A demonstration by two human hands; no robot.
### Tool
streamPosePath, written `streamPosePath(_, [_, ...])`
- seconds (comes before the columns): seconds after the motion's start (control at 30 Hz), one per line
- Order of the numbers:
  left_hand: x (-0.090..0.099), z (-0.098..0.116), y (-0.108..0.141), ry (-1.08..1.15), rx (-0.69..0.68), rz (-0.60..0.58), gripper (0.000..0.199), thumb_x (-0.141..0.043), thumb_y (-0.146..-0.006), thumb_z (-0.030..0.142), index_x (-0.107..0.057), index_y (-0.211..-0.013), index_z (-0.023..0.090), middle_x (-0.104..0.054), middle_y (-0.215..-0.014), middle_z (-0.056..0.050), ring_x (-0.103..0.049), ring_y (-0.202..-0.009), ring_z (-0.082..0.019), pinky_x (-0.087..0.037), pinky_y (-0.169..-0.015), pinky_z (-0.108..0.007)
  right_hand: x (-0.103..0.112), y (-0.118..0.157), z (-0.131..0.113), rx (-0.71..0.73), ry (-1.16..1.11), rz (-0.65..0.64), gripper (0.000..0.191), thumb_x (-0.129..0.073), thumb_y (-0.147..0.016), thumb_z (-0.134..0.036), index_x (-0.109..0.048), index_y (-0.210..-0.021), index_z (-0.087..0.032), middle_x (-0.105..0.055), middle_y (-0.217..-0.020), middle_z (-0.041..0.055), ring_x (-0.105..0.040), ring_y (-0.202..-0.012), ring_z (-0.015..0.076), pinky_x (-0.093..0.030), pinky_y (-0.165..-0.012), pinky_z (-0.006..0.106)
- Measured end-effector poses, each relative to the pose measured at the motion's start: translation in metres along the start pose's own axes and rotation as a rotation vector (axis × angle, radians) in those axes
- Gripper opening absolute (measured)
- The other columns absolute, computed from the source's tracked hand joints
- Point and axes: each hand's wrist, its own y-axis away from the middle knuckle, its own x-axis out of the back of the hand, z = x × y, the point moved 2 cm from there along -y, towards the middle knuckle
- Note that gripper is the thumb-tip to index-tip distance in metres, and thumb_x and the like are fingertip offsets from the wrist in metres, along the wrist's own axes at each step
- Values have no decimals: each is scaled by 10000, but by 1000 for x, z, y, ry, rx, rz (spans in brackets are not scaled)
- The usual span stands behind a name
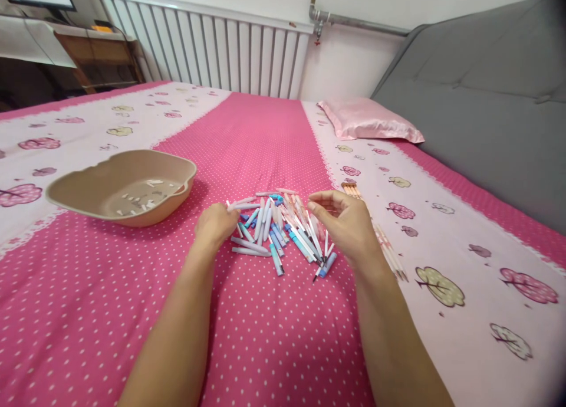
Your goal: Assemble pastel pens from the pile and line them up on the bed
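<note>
A loose heap of pen parts (265, 221) lies on the pink bedspread between my hands, with pale lilac barrels, blue and teal pieces and thin white refills mixed together. My left hand (217, 225) rests against the heap's left side, back of the hand up. Its fingers are mostly hidden, and a pale barrel (243, 205) lies by the fingertips. Over the heap's right edge is my right hand (347, 221), its fingers curved and the thumb apart from them. I see nothing held in it. White refills (315, 233) with dark tips lie just left of its thumb.
A beige basin (84, 200) with small white pieces inside stands on the left. Beyond my right hand are a bundle of orange-toned pens (351, 189) and a row of pale pens (389, 250). A pink pillow (369, 119) lies by the grey headboard (477, 100); a radiator (212, 47) is behind.
</note>
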Motion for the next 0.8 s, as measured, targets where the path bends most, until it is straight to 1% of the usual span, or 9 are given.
streamPosePath(0.07, [15,10,10,133,-63,93,285,-521,-756,373,-448,-536,208,-529,-537,-47,-549,-577,-219,-334,-513,-294,1,0,-1,9,3,3,166,-668,-736,-280,-684,-840,-151,-718,-839,62,-664,-788,175,-516,-784,349])
streamPosePath(0.13, [26,24,24,409,-174,123,310,-521,-776,354,-387,-540,205,-380,-479,30,-398,-466,-121,-251,-470,-250,2,0,-4,12,-5,5,171,-662,-748,-280,-682,-851,-145,-717,-848,68,-663,-800,174,-514,-790,345])
streamPosePath(0.2, [30,39,37,731,-272,23,323,-522,-803,378,-391,-571,196,-311,-481,65,-295,-431,-76,-217,-447,-224,1,1,-7,6,-35,-11,162,-662,-754,-270,-677,-856,-145,-715,-859,70,-662,-809,168,-514,-792,336])
streamPosePath(0.3, [26,61,55,1023,-364,-190,320,-544,-809,429,-454,-627,183,-369,-497,68,-289,-425,-59,-225,-426,-206,-3,4,-11,-29,-136,-133,168,-667,-754,-246,-662,-894,-155,-708,-923,70,-661,-840,157,-516,-804,326])
streamPosePath(0.4, [18,76,67,1114,-462,-336,333,-592,-781,478,-522,-676,169,-471,-554,43,-381,-471,-71,-286,-448,-206,-9,9,-15,-81,-247,-334,219,-679,-734,-211,-639,-947,-175,-699,-942,54,-660,-854,152,-521,-794,318])
streamPosePath(0.5, [12,84,72,1165,-529,-398,339,-618,-766,488,-548,-699,163,-529,-625,20,-477,-572,-95,-366,-526,-218,-12,12,-15,-102,-281,-429,215,-653,-737,-163,-617,-948,-177,-680,-782,9,-648,-727,132,-512,-681,281])
streamPosePath(0.57, [10,86,74,1174,-550,-414,338,-608,-778,486,-552,-703,161,-540,-645,13,-493,-601,-100,-380,-553,-225,-11,12,-15,-98,-263,-425,223,-632,-749,-150,-607,-969,-174,-639,-675,-23,-613,-627,115,-480,-596,254])
streamPosePath(0.67, [10,86,74,1155,-538,-366,324,-600,-789,480,-545,-765,162,-537,-670,13,-473,-597,-96,-369,-549,-228,-7,12,-18,-93,-198,-381,292,-621,-762,-150,-587,-1052,-171,-619,-651,-31,-589,-589,109,-460,-557,246])
streamPosePath(0.8, [12,82,73,1138,-546,-319,306,-584,-813,448,-506,-921,173,-525,-729,15,-469,-618,-100,-372,-555,-236,4,10,-26,-76,-140,-204,378,-614,-775,-161,-531,-1144,-166,-643,-719,-7,-624,-655,134,-498,-612,280])
